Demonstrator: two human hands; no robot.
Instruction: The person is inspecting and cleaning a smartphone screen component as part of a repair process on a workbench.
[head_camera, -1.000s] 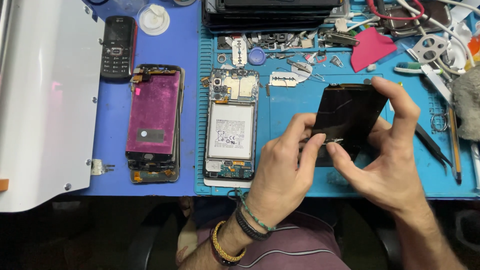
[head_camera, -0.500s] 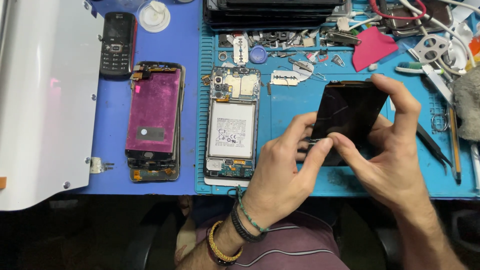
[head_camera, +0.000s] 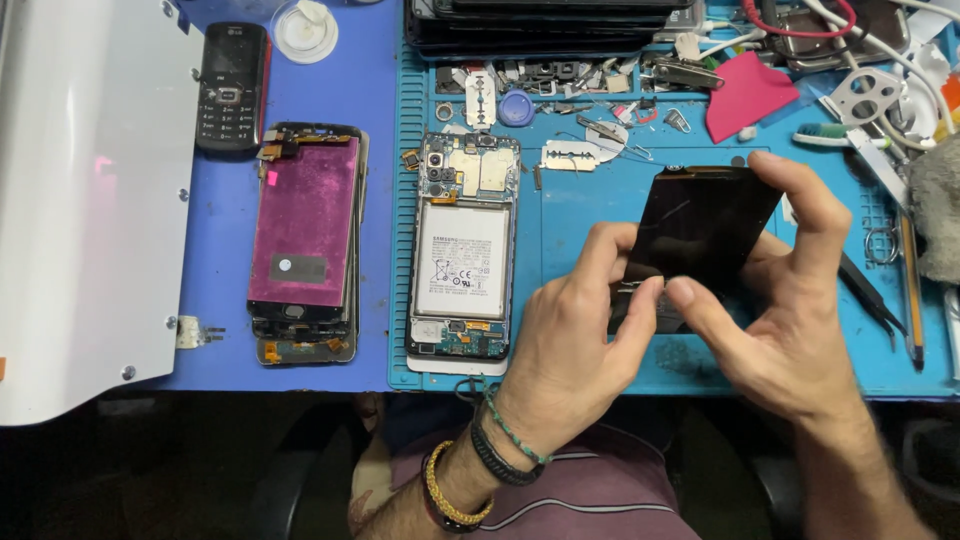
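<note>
- A white panel is lying at the far left of the desk, with a small black button phone just beside it.
- Next to that, a loose screen part with a pink back is lying face down on other flat parts. It looks already taken off and set aside.
- On the blue mat, an opened phone is lying with its back off. Its white battery and little boards are showing, so I think the opening-up part is done and the putting-together part is still waiting.
- The left hand is pinching the lower edge of a black screen panel between thumb and fingers. Its grip is closed on the panel.
- The right hand is holding the same panel, fingers curled over the top right corner and thumb pressing near the lower edge. Its grip is closed on the panel too.
- The panel is up off the mat, tilted, to the right of the opened phone and well apart from it. It is not on any phone yet.
- Behind the hands, razor blades, tiny screws and a red pick are lying on the mat.
- At the far right, black tweezers and a thin tool are resting untouched.
</note>
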